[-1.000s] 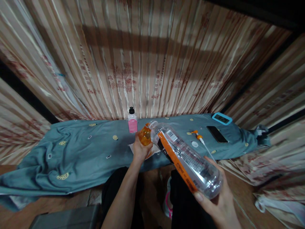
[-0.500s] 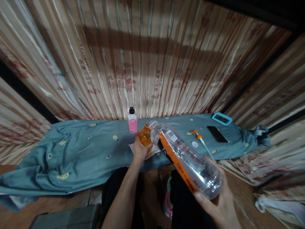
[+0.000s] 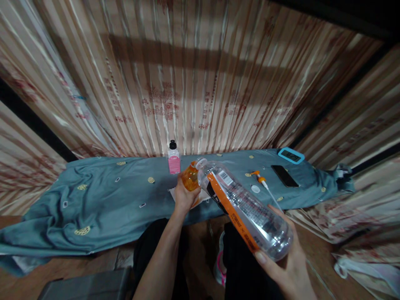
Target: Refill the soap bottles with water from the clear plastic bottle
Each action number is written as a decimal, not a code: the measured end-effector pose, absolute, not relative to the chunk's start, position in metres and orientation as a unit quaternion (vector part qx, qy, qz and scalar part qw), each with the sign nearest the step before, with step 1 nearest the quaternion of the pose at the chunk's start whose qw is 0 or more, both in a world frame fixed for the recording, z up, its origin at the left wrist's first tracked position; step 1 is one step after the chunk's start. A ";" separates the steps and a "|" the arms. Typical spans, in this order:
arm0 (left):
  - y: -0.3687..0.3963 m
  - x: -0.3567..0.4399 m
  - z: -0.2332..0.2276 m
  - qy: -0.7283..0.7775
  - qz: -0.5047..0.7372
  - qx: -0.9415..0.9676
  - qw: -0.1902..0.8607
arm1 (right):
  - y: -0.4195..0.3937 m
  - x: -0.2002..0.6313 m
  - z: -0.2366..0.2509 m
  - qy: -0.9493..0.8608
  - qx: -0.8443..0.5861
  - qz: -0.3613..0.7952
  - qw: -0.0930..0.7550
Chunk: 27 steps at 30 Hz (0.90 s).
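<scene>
Wrapped round a small amber bottle [image 3: 189, 178] is my left hand [image 3: 185, 196], holding it over the cloth-covered surface. My right hand [image 3: 289, 258] grips the base end of a large clear plastic bottle [image 3: 246, 204] with an orange and black label. That bottle is tilted, its neck [image 3: 201, 163] pointing up-left and meeting the amber bottle's mouth. Whether liquid passes between them I cannot tell. Under my left hand lies a white and orange paper or tissue [image 3: 203, 196], partly hidden. An orange pump head [image 3: 260, 178] with a white tube rests to the right.
A pink-labelled bottle with a black cap [image 3: 174, 160] stands at the back of the teal cloth [image 3: 109, 200]. On the right lie a small round white lid [image 3: 255, 189], a black phone [image 3: 285, 176] and a blue-framed digital clock [image 3: 291, 155]. A dark grey box [image 3: 87, 285] sits at lower left.
</scene>
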<state>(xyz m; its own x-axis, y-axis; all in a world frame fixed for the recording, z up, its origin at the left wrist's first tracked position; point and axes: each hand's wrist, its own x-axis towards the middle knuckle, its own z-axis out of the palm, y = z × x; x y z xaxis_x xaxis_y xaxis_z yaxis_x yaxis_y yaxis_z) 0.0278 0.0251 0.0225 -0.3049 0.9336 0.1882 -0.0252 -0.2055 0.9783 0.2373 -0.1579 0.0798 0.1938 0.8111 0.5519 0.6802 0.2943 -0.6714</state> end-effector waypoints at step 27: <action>0.025 0.028 0.023 0.506 0.621 0.457 0.385 | -0.159 0.241 0.081 -0.645 -0.583 0.076 0.489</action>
